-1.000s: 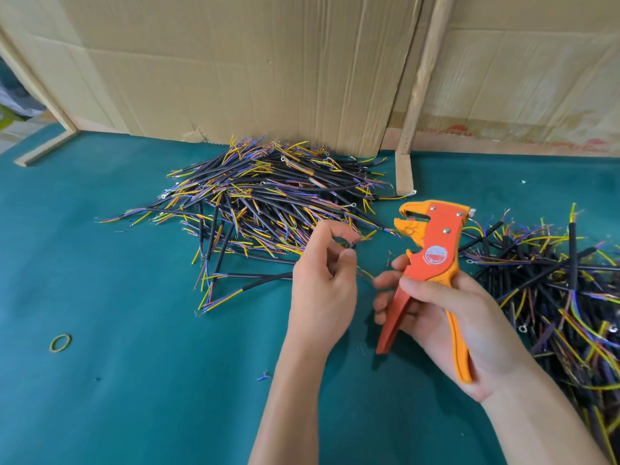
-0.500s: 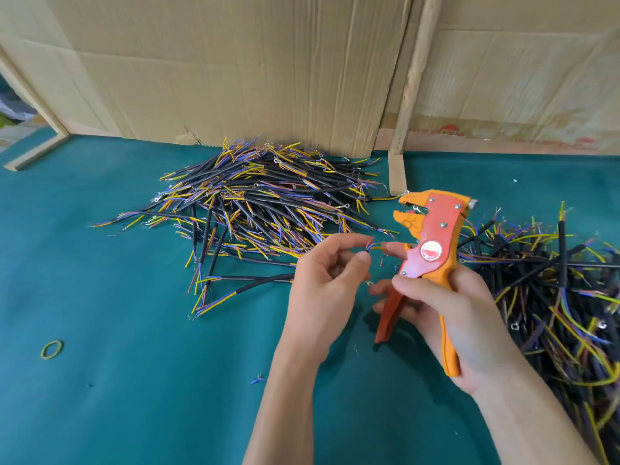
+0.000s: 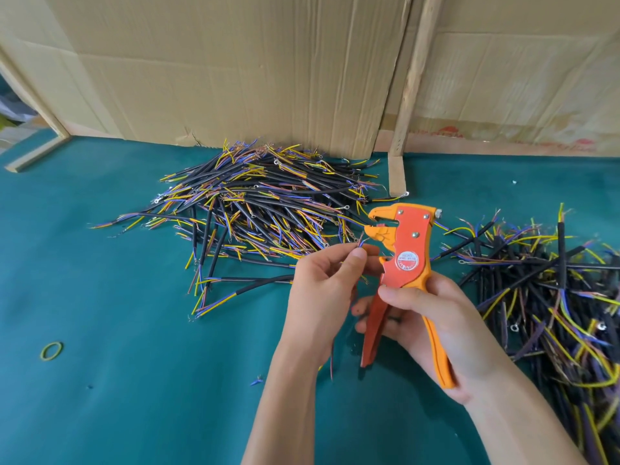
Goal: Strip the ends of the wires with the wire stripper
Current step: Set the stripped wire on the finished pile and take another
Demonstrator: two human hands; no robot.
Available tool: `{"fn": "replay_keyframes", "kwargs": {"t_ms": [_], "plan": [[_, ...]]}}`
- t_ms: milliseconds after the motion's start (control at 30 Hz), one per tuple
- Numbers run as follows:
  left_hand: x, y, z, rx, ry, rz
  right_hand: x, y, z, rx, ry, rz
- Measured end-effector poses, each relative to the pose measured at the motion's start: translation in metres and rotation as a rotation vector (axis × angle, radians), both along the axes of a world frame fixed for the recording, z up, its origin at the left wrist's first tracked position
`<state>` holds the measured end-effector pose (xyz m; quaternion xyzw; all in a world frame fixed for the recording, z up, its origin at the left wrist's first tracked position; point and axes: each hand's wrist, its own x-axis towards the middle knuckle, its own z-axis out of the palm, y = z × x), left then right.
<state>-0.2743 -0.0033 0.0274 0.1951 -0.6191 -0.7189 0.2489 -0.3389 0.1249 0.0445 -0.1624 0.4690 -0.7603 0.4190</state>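
On wire stripper (image 3: 402, 250), round label (image 3: 408, 261), writing illegible

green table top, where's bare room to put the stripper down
The bare green table top is free at near left, bordered by the yellow rubber band, the left hand and the centre heap of black-sheathed wires. It is crowded at right, where a second wire heap lies.

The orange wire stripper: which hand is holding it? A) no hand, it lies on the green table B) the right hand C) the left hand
B: the right hand has its fingers curled round the handles of the wire stripper, held up off the table, while the left hand pinches a thin wire end beside the tool's head.
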Motion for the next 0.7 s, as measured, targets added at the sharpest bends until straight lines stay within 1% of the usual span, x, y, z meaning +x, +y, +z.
{"fn": "replay_keyframes", "kwargs": {"t_ms": [167, 300, 433, 500, 633, 700], "plan": [[0.0, 0.002, 0.001, -0.128, 0.007, 0.049, -0.001, 0.0, -0.004, -0.001, -0.039, 0.015], [-0.002, 0.001, 0.0, -0.338, -0.045, 0.156, -0.003, 0.003, -0.002, -0.008, -0.033, 0.013], [-0.002, -0.004, -0.004, -0.437, -0.078, 0.261, -0.007, 0.006, -0.002, 0.02, -0.068, 0.001], [-0.001, -0.006, -0.005, -0.449, -0.09, 0.268, -0.009, 0.006, -0.004, 0.038, -0.068, 0.001], [0.002, -0.007, -0.003, -0.343, -0.089, 0.16, -0.01, 0.006, -0.007, 0.062, -0.079, 0.0], [0.003, -0.008, -0.003, -0.38, -0.094, 0.138, -0.012, 0.006, -0.009, 0.069, -0.087, 0.003]]}}
